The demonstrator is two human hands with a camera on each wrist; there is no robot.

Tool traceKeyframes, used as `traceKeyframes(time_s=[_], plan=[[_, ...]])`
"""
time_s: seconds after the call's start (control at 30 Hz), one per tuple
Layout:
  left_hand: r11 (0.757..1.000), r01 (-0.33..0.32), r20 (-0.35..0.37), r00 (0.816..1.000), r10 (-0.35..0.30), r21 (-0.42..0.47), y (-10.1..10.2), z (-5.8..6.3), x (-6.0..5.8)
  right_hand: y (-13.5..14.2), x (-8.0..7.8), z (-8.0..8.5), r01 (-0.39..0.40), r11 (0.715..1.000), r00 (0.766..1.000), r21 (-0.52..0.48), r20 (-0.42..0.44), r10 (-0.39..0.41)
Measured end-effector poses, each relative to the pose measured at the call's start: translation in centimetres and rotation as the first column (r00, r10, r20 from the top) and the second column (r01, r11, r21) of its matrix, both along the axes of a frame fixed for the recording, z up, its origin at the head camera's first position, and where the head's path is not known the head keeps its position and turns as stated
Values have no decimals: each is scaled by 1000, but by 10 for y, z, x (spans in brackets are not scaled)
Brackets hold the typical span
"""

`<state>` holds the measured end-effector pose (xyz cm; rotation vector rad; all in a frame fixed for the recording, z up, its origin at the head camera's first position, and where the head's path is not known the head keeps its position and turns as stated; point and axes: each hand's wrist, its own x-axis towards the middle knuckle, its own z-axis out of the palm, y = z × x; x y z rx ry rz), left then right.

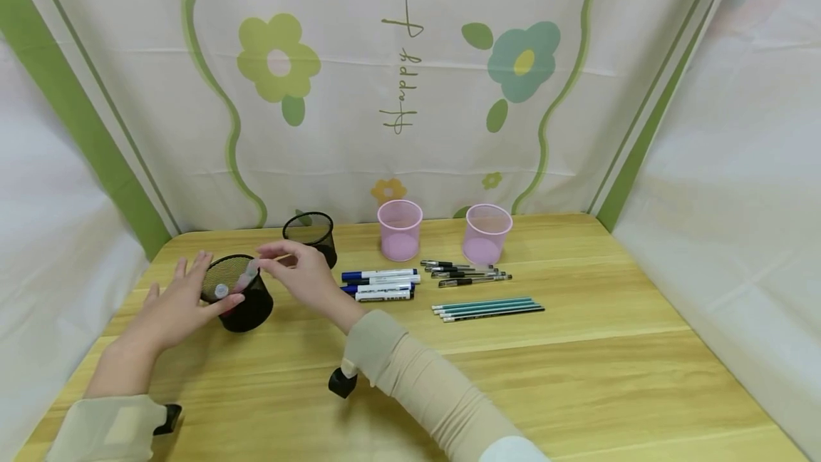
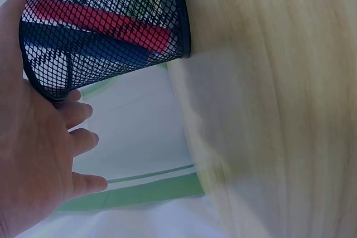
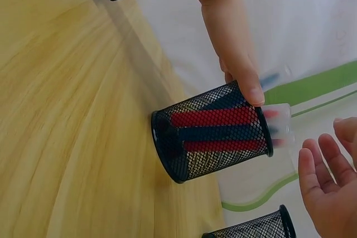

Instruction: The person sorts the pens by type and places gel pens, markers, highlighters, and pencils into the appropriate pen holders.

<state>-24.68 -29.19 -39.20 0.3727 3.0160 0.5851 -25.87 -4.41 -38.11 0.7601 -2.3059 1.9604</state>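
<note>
The left hand [image 1: 173,309] is gripping a black mesh cup [image 1: 249,311] of pens [image 1: 221,291]; the right hand [image 1: 303,271] is hovering beside the pens, loosely curled, holding nothing.

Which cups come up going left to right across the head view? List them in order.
Black mesh cup holding pens, touched by the left hand → second black mesh cup, partly hidden by the right hand → first pink cup → second pink cup.

Cloth [image 1: 346,162]: brightly lit, head view
Table [image 3: 56,137]: soft shadow toward eleven o'clock, right wrist view
Left wrist view: dimmer, bluish
</note>
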Motion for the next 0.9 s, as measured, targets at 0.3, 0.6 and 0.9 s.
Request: traceKeyframes(time_s=[0.3,0.6,0.9], plan=[[1000,-1,3,1000,1,-19,1,3,0,7,-1,2,-24,1000,1000,10,-14,25],[997,-16,-4,1000,16,-77,0,11,-2,10,-1,3,-38,999,999,27,-10,38],[1000,11,-11,1000,-11,-12,3,17,-3,21,-4,3,-53,998,998,40,-14,54]])
